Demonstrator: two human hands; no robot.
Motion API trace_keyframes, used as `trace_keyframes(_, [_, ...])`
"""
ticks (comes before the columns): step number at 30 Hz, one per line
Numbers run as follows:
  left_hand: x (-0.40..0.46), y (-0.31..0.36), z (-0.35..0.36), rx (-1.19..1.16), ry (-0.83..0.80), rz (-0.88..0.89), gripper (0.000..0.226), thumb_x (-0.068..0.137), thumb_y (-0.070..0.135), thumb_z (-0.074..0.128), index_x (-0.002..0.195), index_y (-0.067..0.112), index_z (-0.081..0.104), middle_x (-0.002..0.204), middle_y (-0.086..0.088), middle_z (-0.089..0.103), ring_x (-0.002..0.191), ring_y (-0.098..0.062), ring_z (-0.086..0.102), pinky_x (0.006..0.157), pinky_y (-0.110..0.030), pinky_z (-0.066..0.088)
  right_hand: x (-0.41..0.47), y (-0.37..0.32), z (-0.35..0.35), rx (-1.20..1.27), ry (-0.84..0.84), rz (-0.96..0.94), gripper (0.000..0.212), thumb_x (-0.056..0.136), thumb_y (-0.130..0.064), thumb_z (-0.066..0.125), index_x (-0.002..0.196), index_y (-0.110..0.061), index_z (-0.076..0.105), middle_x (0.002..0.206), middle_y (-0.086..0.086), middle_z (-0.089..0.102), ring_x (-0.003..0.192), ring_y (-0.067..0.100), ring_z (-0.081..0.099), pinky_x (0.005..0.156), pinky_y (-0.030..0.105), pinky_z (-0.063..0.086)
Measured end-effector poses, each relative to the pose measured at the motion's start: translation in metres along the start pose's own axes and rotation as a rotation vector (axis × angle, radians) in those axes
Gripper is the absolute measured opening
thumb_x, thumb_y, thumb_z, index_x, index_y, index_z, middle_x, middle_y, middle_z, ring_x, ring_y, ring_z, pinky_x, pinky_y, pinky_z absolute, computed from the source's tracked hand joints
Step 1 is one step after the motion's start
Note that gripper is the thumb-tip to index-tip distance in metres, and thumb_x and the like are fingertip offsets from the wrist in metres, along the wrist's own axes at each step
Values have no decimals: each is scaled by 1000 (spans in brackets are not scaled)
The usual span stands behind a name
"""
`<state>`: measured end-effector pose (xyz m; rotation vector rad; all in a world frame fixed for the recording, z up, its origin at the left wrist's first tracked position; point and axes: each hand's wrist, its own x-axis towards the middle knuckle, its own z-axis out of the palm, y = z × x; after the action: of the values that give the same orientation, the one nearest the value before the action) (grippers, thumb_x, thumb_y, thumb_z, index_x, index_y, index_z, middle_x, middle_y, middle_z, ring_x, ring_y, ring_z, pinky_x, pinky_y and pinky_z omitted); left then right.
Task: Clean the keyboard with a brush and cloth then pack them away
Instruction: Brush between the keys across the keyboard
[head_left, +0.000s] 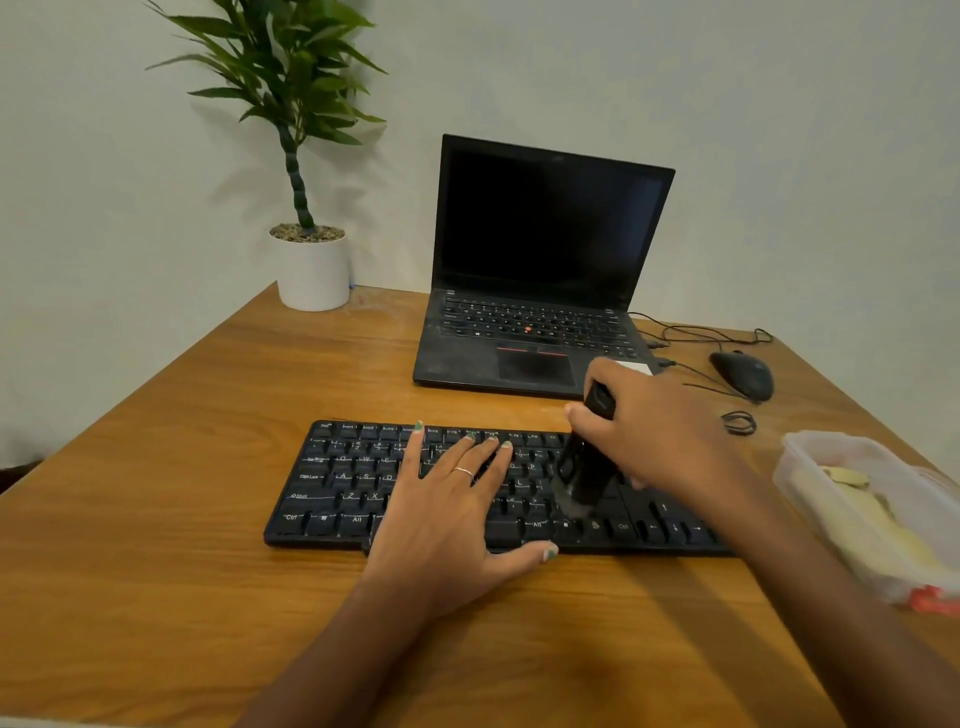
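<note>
Our right hand (654, 431) gripped the brush (584, 470), bristles down on the keyboard (332, 483), whose long axis ran leftward beneath our flat, open left hand (452, 499).

brush (582, 478) bristles blurred, container (852, 499) cut off at right edge

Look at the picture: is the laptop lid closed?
No, the laptop stands open behind the keyboard, its dark screen upright.

Soft dim light, blurred brush, warped edges.
</note>
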<state>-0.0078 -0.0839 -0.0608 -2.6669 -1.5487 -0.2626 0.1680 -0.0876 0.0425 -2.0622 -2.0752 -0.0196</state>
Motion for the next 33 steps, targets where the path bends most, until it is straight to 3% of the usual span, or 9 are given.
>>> trace_keyframes(2, [0,1,1,-6,-7,-1,102,74,88,8,155,28,-2,163,8,5,150,-11,-1,118,-50,-15,-6,-6,9,-32,92,-24,17,94,-44,41,99,-28,40,84,-2,62,65,14,58,59,29,53])
trace_keyframes(6, [1,0,2,-27,-21,4,101,75,88,10,155,28,-2,164,8,3,149,-10,-4,119,-47,-12,-11,-1,-15,81,-154,-42,20,92,-45,46,88,-26,45,76,-7,61,46,9,60,46,20,46])
trace_keyframes(10, [1,-1,3,-33,-17,-1,105,69,89,3,155,29,0,163,8,3,149,-11,-4,120,-46,-9,-14,-8,7,-29,129,-66,17,94,-45,41,98,-28,41,74,-8,53,63,11,54,51,23,43])
trace_keyframes(14, [1,-1,3,-41,-28,-3,105,70,89,4,155,29,0,164,9,2,149,-10,-5,121,-46,-6,-7,-4,-10,-6,-104,-67,18,92,-45,45,86,-28,44,78,-7,59,60,11,60,52,24,49])
trace_keyframes(18, [1,-1,4,-47,-28,-9,107,66,89,0,155,29,1,163,9,1,149,-10,-5,121,-45,-3,-4,-9,4,-33,125,-69,16,92,-43,44,97,-28,44,78,-6,56,70,15,57,58,28,49])
trace_keyframes(23, [1,-1,4,-44,-31,-11,106,67,88,1,155,29,0,163,10,2,149,-10,-4,121,-46,-2,-8,-11,-11,-69,-170,-110,19,90,-48,47,87,-29,46,83,-7,63,67,11,62,60,26,51])
trace_keyframes(28, [1,-1,4,-52,-34,-13,108,65,89,-1,155,30,1,163,10,1,149,-10,-4,121,-45,-4,-8,-14,13,-39,155,-89,14,94,-43,41,98,-29,41,81,-5,60,68,13,57,56,26,49])
trace_keyframes(31, [1,-1,4,-50,-38,-10,107,66,88,0,155,30,0,163,10,1,149,-10,-4,121,-45,-4,-3,-6,-5,40,-165,-77,19,91,-45,47,88,-26,47,79,-3,64,58,11,61,52,25,51])
trace_keyframes(33, [1,-1,4,-50,-38,-13,106,67,89,2,155,30,0,163,10,1,149,-10,-4,121,-45,-3,-3,-3,-7,12,-114,-64,19,91,-46,47,90,-27,47,79,-4,63,59,11,59,54,26,51])
